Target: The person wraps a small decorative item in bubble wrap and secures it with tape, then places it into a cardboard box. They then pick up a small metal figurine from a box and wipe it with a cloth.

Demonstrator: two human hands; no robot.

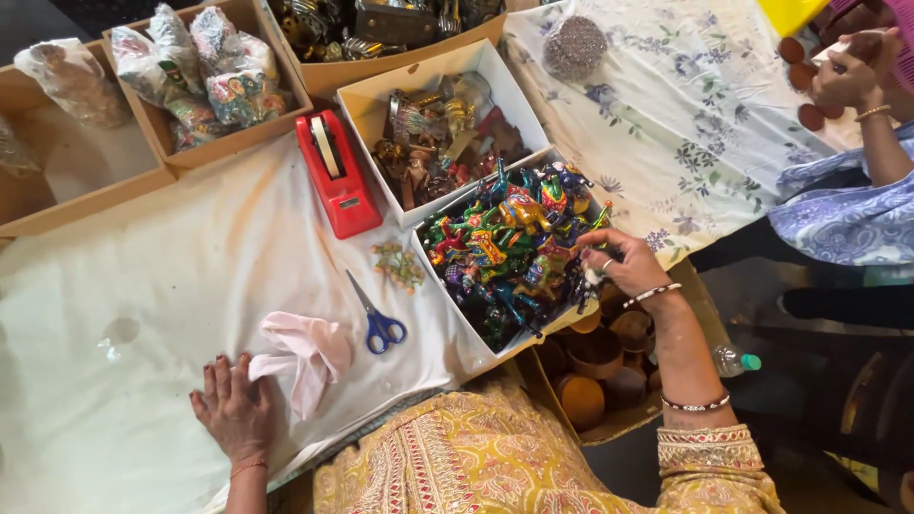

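Our left hand lay flat, pinning pink paper; our right hand gripped painted toys in their box.

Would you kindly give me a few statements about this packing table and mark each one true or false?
1. The left hand rests flat on the white cloth, touching the pink paper. True.
2. The right hand reaches into the box of colourful figurines. True.
3. The scissors have red handles. False: the handles are blue.
4. The tape dispenser is red. True.
5. The scissors lie inside a box. False: they lie on the cloth, between the pink paper and the figurine box.
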